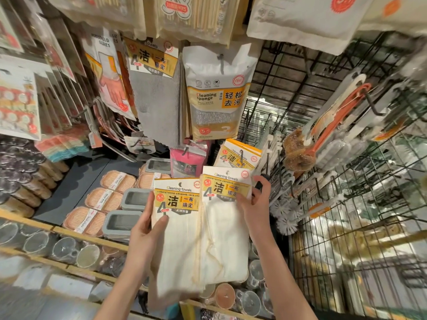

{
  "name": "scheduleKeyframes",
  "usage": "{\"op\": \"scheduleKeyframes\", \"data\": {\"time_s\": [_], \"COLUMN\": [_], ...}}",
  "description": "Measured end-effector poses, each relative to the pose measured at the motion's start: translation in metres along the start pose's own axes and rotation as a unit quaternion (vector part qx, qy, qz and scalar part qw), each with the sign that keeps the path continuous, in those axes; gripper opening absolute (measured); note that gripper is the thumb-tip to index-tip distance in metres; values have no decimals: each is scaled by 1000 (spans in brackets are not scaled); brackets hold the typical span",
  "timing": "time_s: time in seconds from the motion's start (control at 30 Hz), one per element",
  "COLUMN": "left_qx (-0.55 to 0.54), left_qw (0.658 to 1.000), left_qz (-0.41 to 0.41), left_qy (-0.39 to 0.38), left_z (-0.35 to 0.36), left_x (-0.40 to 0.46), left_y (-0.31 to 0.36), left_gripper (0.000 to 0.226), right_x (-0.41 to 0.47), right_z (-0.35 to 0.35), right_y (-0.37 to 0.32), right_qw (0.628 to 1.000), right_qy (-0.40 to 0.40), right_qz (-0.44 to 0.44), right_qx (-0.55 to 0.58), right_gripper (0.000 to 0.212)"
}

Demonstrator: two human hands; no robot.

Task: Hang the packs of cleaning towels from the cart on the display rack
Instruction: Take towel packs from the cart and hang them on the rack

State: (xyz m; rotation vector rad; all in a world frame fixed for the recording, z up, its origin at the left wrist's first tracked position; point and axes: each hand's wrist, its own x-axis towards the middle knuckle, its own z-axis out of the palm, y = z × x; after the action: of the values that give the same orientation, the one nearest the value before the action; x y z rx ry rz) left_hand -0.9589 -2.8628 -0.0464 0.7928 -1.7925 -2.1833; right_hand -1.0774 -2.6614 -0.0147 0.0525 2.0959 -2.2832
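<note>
Left hand [147,224] grips one white towel pack [178,239], right hand [253,204] pinches the second pack [225,229]; both upright, headers up, below the hanging packs [239,155]. Lower corners overlap, blurred.

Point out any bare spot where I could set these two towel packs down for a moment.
One bare patch shows: the dark shelf top between the scrubber rolls on the left and the soap boxes. Everything else is crowded: grey lidded boxes by the left hand, cups in the front bins, brushes beside the right hand.
</note>
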Motion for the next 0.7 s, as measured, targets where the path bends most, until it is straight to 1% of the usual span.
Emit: {"op": "scheduleKeyframes", "data": {"time_s": [0.1,0.23,0.33,0.4,0.53,0.7], "left_qx": [-3,8,13,-1,-10,-8], "left_qw": [1000,1000,1000,1000,1000,1000], "left_qz": [4,8,4,-5,-6,-5], "left_qy": [-3,3,6,7,9,13], "left_z": [-3,-11,-15,-18,-19,-16], "left_x": [2,5,6,7,8,9], "left_y": [-1,-3,-5,-9,-11,-7], "left_gripper": [65,64,64,64,65,65], "right_x": [12,33,45,50,53,59], "right_z": [-5,-9,-9,-7,-5,-9], "right_y": [-1,0,2,6,19,28], "right_qw": [1000,999,998,999,997,996], "right_qy": [9,35,50,43,41,70], "right_qz": [-22,-27,-28,-25,-24,-8], "right_qx": [-14,-20,-10,-4,-58,-63], "right_gripper": [47,41,39,38,41,36]}}
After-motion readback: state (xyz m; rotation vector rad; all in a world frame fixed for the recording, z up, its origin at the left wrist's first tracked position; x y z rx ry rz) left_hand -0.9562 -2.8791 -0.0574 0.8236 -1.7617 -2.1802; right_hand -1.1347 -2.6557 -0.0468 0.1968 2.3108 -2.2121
